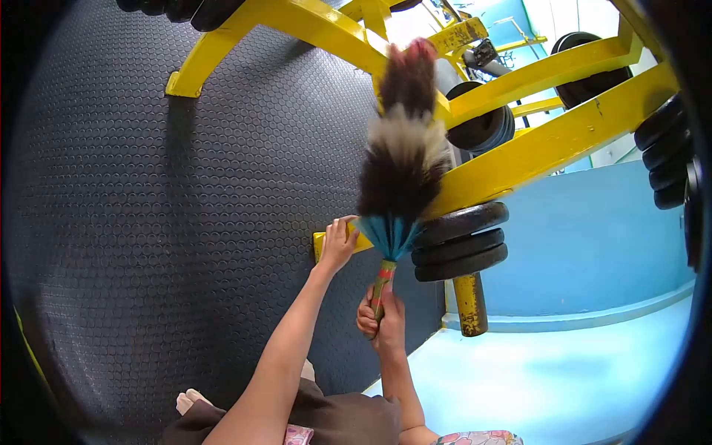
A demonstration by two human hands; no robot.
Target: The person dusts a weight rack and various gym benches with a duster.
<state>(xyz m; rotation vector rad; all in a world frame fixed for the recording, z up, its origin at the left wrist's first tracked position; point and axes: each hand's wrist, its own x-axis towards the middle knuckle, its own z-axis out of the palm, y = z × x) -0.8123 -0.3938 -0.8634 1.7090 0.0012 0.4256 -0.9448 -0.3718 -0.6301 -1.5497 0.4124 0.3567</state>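
My right hand (pixel 384 317) is closed around the handle (pixel 383 285) of a feather duster. The duster's feathers (pixel 400 178) fan upward in blue, black, white and a reddish tip, a little blurred, and overlap a yellow steel weight rack (pixel 519 167). To the left of the duster, my left hand (pixel 338 245) grips the lower end of a yellow rack beam, fingers curled over its edge. Black weight plates (pixel 461 243) are stacked on the rack just right of the feathers.
Black textured rubber matting (pixel 245 193) covers the floor at left. Another yellow frame leg (pixel 200 67) stands at upper left. More black plates (pixel 667 152) hang at far right. Behind the rack is a light blue wall (pixel 586 237); my bare foot (pixel 191 400) shows at lower left.
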